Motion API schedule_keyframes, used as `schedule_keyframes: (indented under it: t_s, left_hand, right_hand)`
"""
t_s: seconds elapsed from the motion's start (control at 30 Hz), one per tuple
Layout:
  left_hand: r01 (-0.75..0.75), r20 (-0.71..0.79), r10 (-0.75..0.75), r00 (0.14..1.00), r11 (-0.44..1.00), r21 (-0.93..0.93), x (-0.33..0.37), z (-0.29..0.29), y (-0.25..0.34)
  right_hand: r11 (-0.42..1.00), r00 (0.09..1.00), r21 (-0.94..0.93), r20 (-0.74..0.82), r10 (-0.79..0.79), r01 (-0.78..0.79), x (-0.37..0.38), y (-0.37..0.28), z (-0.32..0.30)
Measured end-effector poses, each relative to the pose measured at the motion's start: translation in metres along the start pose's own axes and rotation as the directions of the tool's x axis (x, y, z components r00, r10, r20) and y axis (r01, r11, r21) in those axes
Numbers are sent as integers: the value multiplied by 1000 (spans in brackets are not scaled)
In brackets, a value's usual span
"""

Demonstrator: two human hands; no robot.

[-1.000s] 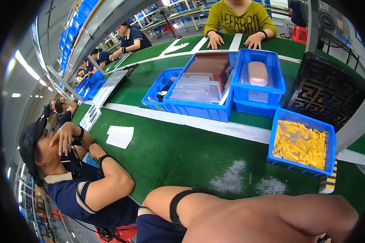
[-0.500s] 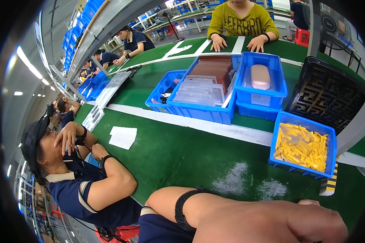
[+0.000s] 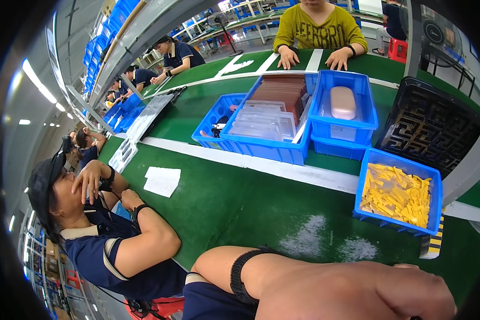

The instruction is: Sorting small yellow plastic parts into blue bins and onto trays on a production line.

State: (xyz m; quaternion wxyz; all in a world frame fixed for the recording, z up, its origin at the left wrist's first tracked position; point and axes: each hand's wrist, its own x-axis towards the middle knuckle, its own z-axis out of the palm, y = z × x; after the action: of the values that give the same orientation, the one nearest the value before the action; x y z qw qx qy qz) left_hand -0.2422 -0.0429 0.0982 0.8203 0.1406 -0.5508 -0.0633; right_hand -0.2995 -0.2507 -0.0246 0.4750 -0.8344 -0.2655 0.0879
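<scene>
The person's left hand [image 3: 357, 290] lies across the lower edge over the green table [image 3: 234, 208], fingers curled, though whether its grip holds anything cannot be told. The right hand is out of view. Nearest it sits a blue bin of yellow pieces [image 3: 397, 194].

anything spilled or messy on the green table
Two whitish powdery smudges mark the green table in front of the blue bin of yellow pieces. They look like scuffs or residue. Otherwise the bins sit orderly.
</scene>
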Motion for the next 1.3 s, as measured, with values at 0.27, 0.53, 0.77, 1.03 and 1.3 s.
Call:
schedule_keyframes:
  t_s: [0.27, 0.53, 0.77, 1.03, 1.3]
  left_hand:
    - [446, 10, -446, 895, 895, 15, 1, -3, 26]
    - [757, 44, -757, 652, 653, 1, 2, -1, 29]
    - [-585, -190, 697, 691, 694, 420, 9, 23, -28]
    - [374, -193, -324, 926, 727, 575, -21, 12, 26]
    - [40, -10, -441, 898, 58, 998, -22, 9, 26]
  right_hand:
    - [1000, 1000, -2, 5, -12, 12, 0, 1, 2]
    - [999, 999, 23, -34, -29, 30, -1, 3, 1]
    - [999, 999, 22, -7, -38, 39, 0, -4, -3]
    - [1000, 1000, 15, -10, -4, 4, -2, -2, 4]
    - [1000, 1000, 4, 25, -10, 10, 18, -14, 2]
